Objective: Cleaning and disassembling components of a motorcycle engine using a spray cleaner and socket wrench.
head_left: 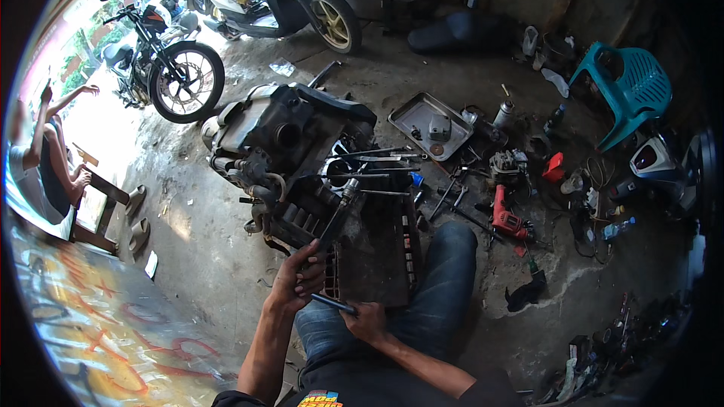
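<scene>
Concrete floor (219, 264), dim roofed workshop, bright daylight far off past the L hand; that's the setting I get remotely.

Nearest: L hand (300, 277) is closed round a long-shafted tool (337, 215) angling up & away; R hand (367, 322) grips the end of a dark bar (329, 303) that runs to just under the L hand (can't tell from my end if the two are joined). Just ahead of both hands sits the engine-like assembly (253, 117), tool tip at its near side, several metal rods (377, 175) lying across it. I'd judge the work part-way: its inner parts are exposed, pipes & housing look attached. Ahead-right, a metal tray (416, 114) has a loose grey part (439, 128) in it; out past the R hand, a red drill (509, 215) & a small mechanism (507, 166) lie on the floor. What's left, can't say for sure.

Farther: teal chair (645, 75) far right, motorcycle (147, 68) & white scooter (275, 0) beyond the hands.

Lettering, near to far: colored print on the shirt (320, 398), upside-down to me; painted strokes on the panel (121, 332) left of the L hand. Bike markings too small.
</scene>
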Tool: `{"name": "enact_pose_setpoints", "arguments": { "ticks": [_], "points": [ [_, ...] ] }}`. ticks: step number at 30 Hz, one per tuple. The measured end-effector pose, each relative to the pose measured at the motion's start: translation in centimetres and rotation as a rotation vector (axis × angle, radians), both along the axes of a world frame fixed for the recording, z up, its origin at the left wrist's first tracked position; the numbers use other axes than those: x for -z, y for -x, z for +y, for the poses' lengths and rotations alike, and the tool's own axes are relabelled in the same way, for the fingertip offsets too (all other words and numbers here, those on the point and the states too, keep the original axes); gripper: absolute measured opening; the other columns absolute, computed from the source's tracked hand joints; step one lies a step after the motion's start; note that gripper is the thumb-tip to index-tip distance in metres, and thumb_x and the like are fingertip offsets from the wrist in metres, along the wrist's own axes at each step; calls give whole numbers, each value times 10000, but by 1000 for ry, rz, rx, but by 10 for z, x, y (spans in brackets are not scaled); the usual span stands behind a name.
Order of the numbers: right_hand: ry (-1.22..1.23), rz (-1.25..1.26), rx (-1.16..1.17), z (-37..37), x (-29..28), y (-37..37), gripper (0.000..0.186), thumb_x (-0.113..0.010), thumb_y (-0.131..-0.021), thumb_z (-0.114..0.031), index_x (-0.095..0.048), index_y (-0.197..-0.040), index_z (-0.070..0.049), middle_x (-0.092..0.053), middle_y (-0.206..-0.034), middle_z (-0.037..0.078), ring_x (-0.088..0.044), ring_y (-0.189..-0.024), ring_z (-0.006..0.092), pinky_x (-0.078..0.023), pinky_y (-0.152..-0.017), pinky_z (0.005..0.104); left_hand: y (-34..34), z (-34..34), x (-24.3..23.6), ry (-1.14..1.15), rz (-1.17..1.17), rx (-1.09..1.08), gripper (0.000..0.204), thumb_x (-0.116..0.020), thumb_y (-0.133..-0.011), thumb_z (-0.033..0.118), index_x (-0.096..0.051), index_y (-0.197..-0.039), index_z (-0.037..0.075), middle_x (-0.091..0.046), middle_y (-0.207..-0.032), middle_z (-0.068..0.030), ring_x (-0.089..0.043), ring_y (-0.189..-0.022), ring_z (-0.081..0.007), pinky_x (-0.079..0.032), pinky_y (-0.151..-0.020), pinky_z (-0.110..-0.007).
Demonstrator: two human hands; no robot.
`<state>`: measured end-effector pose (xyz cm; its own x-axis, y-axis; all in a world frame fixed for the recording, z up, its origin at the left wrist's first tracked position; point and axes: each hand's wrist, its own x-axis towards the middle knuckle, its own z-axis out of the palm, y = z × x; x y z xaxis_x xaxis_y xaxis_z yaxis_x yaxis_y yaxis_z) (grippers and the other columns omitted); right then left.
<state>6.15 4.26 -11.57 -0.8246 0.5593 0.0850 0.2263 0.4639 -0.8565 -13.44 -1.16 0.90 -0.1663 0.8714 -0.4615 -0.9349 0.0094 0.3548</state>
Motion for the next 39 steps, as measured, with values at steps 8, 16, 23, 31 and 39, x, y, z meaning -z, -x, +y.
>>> {"name": "enact_pose_setpoints", "arguments": {
  "ticks": [8,16,23,31,39],
  "points": [
    [80,105,22,-6,11,9,139,-751,-818,-206,-720,-817,-71,-648,-664,171,-687,-642,364,-515,-547,426,-4,2,-13,90,145,-9,385,-474,-1073,366,-473,-758,144,-316,-452,84,-236,-315,-47,-190,-288,-195],
    [132,50,45,-15,17,18,180,-755,-799,-256,-786,-914,-122,-681,-711,169,-703,-667,350,-550,-589,440,-2,2,-13,164,247,6,376,-452,-1076,392,-462,-778,163,-308,-470,95,-249,-303,-43,-218,-291,-194],
    [74,56,123,-25,21,25,168,-742,-805,-277,-773,-862,-122,-686,-702,150,-696,-652,348,-545,-593,452,-8,6,-19,241,329,-28,373,-476,-1068,383,-460,-769,161,-322,-473,99,-247,-311,-34,-201,-292,-193],
    [81,217,297,-44,26,41,263,-660,-918,-321,-715,-773,-109,-649,-680,155,-666,-638,357,-523,-590,432,-9,4,-26,388,397,-82,379,-573,-1027,395,-476,-755,149,-330,-483,104,-232,-332,-19,-179,-318,-190],
    [653,332,264,-122,152,113,183,-646,-914,-220,-661,-982,-50,-694,-896,136,-678,-839,248,-498,-701,405,-55,42,-51,776,949,-24,401,-656,-965,431,-656,-866,43,-578,-690,43,-476,-562,-56,-353,-499,-260]
  ]
}}
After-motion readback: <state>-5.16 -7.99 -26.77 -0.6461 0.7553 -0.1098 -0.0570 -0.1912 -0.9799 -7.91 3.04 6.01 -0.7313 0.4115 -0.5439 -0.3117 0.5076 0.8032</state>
